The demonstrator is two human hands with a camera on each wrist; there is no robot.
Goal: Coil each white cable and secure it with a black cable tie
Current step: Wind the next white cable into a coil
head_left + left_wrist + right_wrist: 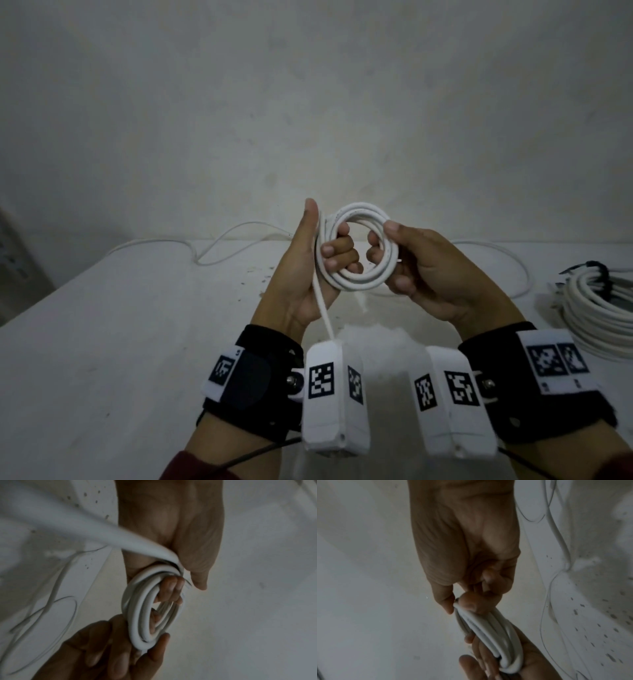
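Coil (356, 253): white cable in a few round loops, held above the table (120, 342), between both hands; its opening faces the person, so the ring stands upright.
Left hand (308, 274): fingers curl through the coil's left side, thumb straight and pointing up beside it.
Right hand (424, 270): thumb and curled fingers pinch the coil's right side.
Loose end (323, 308): runs down from the coil's left side, along the left palm.
Tied bundle (603, 308): on the table, far right of the coil, a black tie (596, 270) around it.

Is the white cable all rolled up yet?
Not fully. The white cable is mostly looped in both hands, but one loose end trails away.
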